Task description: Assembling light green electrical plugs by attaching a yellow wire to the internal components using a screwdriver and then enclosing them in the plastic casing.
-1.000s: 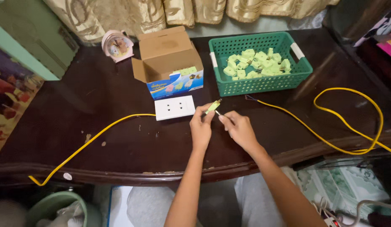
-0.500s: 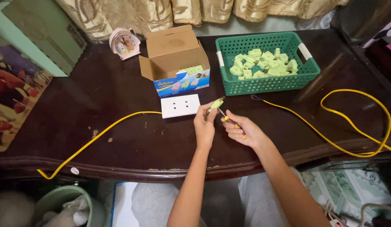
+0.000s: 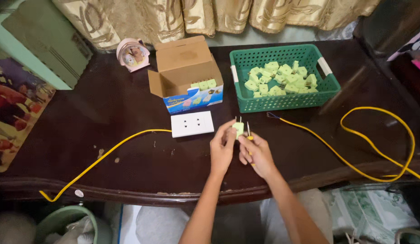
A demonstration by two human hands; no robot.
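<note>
Left-hand fingers (image 3: 228,131) pinched on a pale green plug (image 3: 238,129), prongs now turned up; right hand (image 3: 257,153) closed round a small screwdriver (image 3: 249,135) beside it. Just left on the counter (image 3: 128,113), white socket plate (image 3: 192,124); beyond, green basket (image 3: 282,101).

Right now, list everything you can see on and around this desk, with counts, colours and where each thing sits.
plug: one, pale green, prongs up, held between both hands
screwdriver: one, yellow handle, in right hand
socket plate: one, white, desk centre
yellow cable: one, runs left from socket plate
second yellow cable: one, looped, right
cardboard box: one, open, behind socket plate
basket: one, green, full of pale green plugs
clock: one, pink, back left
desk: one, dark wood
curtain: gold, behind
left hand: on plug
right hand: on screwdriver
</note>
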